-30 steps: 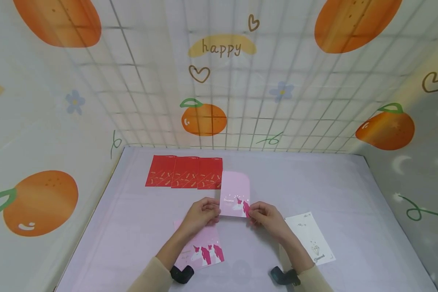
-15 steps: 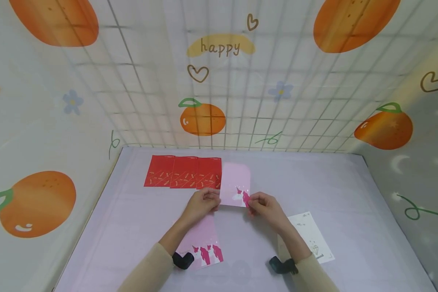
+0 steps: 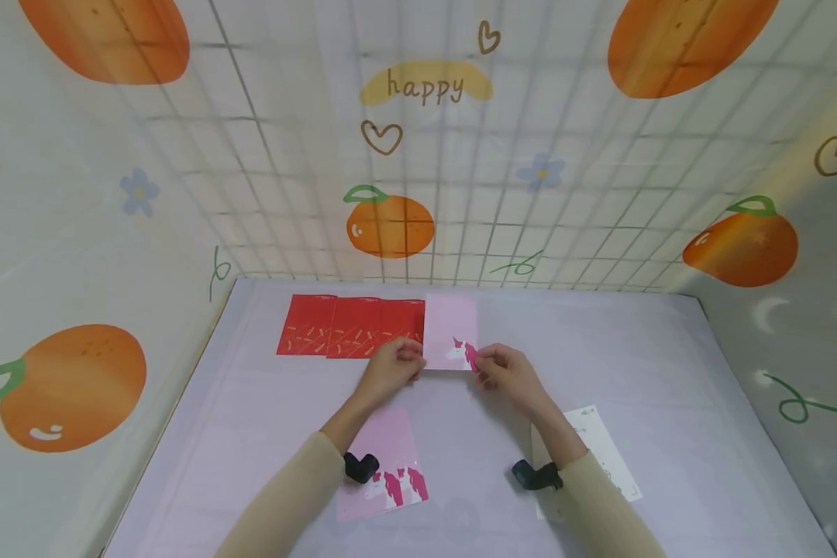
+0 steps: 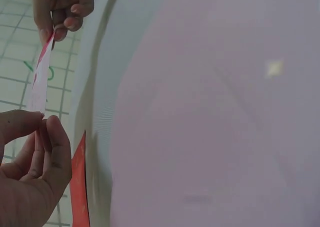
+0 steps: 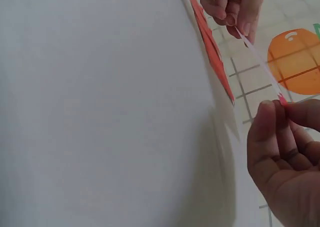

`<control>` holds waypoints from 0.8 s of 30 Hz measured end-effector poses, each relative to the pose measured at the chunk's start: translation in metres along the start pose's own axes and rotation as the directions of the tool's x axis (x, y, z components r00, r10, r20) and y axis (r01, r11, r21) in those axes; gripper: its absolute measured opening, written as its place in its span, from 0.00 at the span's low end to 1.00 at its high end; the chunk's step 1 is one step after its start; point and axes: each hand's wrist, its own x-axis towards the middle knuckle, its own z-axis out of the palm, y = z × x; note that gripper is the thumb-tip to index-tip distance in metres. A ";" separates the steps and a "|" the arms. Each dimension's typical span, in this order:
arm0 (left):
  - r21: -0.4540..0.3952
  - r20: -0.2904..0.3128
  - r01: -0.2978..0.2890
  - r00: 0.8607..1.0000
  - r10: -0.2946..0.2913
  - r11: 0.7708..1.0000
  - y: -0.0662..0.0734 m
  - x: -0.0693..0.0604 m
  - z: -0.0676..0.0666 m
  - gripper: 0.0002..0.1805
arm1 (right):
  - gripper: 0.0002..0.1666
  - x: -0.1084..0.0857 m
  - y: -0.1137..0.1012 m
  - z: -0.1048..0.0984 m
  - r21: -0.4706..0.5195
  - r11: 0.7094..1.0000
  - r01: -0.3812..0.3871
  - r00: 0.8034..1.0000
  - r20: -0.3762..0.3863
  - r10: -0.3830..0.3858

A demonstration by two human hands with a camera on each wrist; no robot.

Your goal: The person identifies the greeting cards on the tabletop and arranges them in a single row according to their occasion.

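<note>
A pink envelope with a unicorn print is held up between both hands, just right of the red envelopes in the head view. My left hand pinches its lower left edge between thumb and fingers. At the lower right corner, thumb and fingertips of my right hand grip it. Both wrist views show this envelope edge-on, above the table. Three red envelopes lie overlapping in a row, the rightmost partly covered by my left hand.
Nearer the front lie more pink unicorn envelopes, overlapping and partly under the left forearm. White printed cards or envelopes lie at right, partly under the right forearm. A gridded, orange-printed curtain rises behind the table.
Both hands have moved away from me toward the table's back edge, taking the pink envelope level with the red row. Their grip looks the same.
</note>
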 end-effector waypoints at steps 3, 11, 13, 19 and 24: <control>0.019 -0.010 0.008 1.000 -0.008 1.000 -0.001 0.009 0.002 0.15 | 0.15 0.008 0.001 -0.002 -0.035 0.999 0.008 1.000 -0.012 -0.009; 0.060 -0.034 0.030 0.999 -0.028 0.998 -0.002 0.029 0.007 0.15 | 0.13 0.025 0.004 -0.005 -0.172 0.985 -0.001 0.997 -0.071 -0.012; 0.091 -0.039 0.041 0.999 -0.038 0.995 -0.002 0.032 0.008 0.16 | 0.13 0.028 0.005 -0.006 -0.180 0.984 0.002 0.997 -0.079 -0.016; 0.154 -0.051 0.061 0.997 -0.054 0.986 -0.002 0.035 0.010 0.18 | 0.13 0.034 0.006 -0.006 -0.153 0.987 -0.042 0.995 -0.096 0.027; 0.184 -0.065 0.070 0.996 -0.059 0.980 -0.004 0.037 0.012 0.20 | 0.11 0.039 0.008 -0.006 -0.175 0.982 -0.069 0.994 -0.101 0.052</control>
